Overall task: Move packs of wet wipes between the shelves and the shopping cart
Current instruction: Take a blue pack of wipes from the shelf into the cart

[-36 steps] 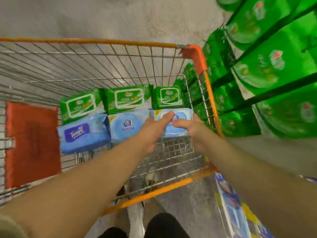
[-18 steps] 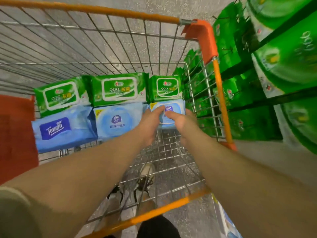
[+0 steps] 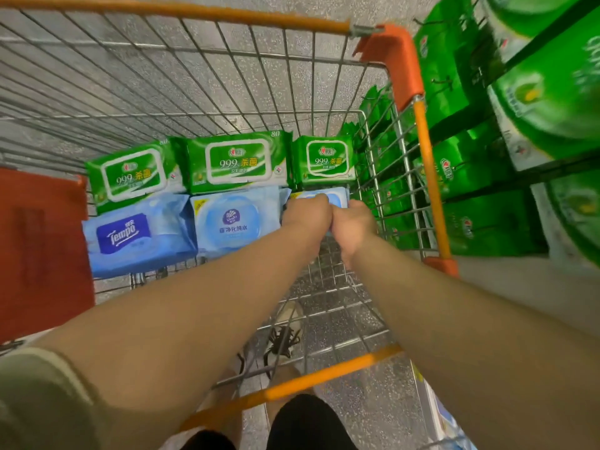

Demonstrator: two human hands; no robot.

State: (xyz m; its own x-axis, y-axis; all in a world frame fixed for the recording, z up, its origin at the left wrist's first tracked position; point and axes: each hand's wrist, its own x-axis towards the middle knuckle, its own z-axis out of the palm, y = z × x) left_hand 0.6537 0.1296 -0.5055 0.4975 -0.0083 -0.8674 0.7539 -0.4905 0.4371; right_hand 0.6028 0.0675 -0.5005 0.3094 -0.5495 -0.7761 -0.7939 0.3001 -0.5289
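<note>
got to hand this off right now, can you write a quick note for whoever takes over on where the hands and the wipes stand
Left hand and right hand: side by side on the small blue pack, which they mostly hide; they look to be gripping it.
Small blue pack: in the shopping cart, front row at the right end, against the small green pack.
Already in the cart: three green packs in the back row; Tempo pack and light blue pack in front.
Shelves on the right hold more green packs.
Left: release the small blue pack, then carry on with the next pack.
</note>
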